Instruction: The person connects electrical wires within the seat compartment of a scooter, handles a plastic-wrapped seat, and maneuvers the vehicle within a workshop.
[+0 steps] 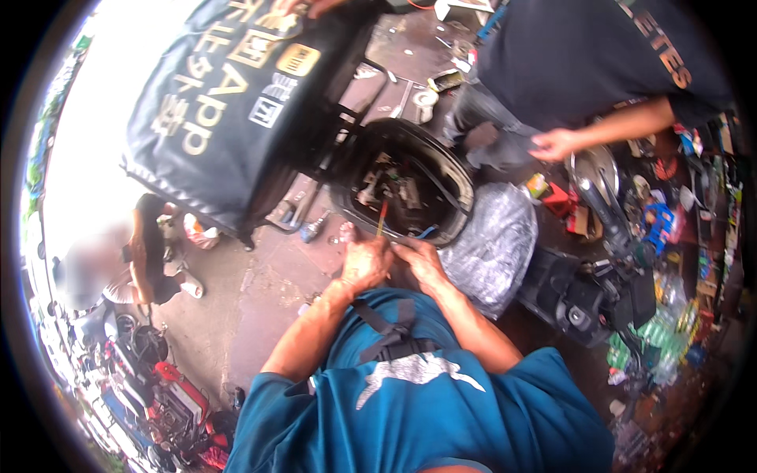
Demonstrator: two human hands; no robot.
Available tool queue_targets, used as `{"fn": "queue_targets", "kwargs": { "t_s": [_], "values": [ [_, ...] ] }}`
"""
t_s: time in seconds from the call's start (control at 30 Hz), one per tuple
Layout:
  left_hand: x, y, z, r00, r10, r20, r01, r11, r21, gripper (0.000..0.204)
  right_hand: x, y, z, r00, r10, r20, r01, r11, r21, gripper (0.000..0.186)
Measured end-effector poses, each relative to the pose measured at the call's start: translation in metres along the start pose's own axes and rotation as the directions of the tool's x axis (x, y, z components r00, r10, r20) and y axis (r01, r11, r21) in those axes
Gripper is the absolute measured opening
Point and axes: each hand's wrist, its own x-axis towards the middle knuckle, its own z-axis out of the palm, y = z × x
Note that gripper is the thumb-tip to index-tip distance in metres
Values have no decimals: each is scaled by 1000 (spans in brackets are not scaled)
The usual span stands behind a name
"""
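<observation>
Both hands are side by side at the near rim of a scooter's black under-seat opening (459, 175), in front of my body. My left hand (367, 262) is closed at the lower end of a thin red-and-yellow strand (382, 218) that runs up into the opening. Whether it is a wire or a rod I cannot make out. My right hand (419, 262) sits close beside it with fingers curled together; what they hold, if anything, is hidden. Inside the cavity, metal parts (406, 193) show among dark surfaces. A short blue piece (427, 232) lies by the near rim, next to my right hand.
A large black delivery bag (236, 150) rises at the left, with another person's hand on its top. A person in dark clothes (583, 63) stands across, one hand (556, 144) outstretched. The silvery plastic-covered seat (497, 244) is at right. Tools and parked motorbikes (169, 390) surround us.
</observation>
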Motion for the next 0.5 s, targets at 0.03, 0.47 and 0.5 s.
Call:
{"fn": "queue_targets", "kwargs": {
  "t_s": [0.03,0.47,0.5],
  "values": [
    [2,6,3,997,-70,9,70,996,-52,18,-3,-5,2,1000,-7,-19,8,1000,27,22],
    [-7,-4,17,564,-452,691,710,-161,-685,18,-13,11,6,922,-386,33,360,823,-439,20],
    [-11,-7,23,861,-380,337,482,402,-778,25,-13,10,5,964,-266,-19,251,929,-273,20]
  ]
}}
